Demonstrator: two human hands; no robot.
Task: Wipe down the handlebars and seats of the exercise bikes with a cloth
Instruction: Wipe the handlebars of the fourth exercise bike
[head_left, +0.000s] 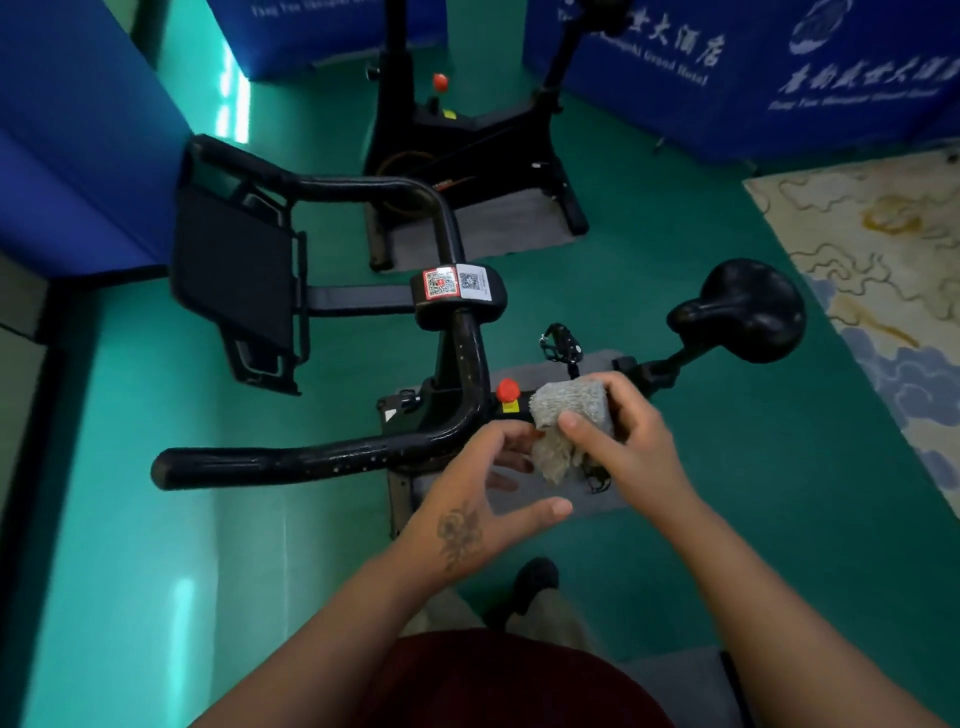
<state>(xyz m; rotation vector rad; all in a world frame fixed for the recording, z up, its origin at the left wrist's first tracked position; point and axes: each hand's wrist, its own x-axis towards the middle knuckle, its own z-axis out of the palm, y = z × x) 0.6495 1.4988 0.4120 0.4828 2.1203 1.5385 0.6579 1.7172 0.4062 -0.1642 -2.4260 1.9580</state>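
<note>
A black exercise bike stands right below me. Its curved handlebar (332, 460) runs from the lower left up to a clamp with QR stickers (457, 283). The black seat (748, 312) sits to the right on its post. My right hand (631, 441) grips a grey folded cloth (566, 415) just right of the handlebar's bend. My left hand (480, 493) is beside it, fingers loosely spread, fingertips touching the cloth's hanging end. A red knob (508, 389) shows next to the cloth.
A second black exercise bike (467, 140) stands farther back on a grey mat. The near bike's black screen panel (234, 280) juts out left. Blue padded partitions (78, 130) line the left and back. A patterned rug (883, 270) lies at right on the green floor.
</note>
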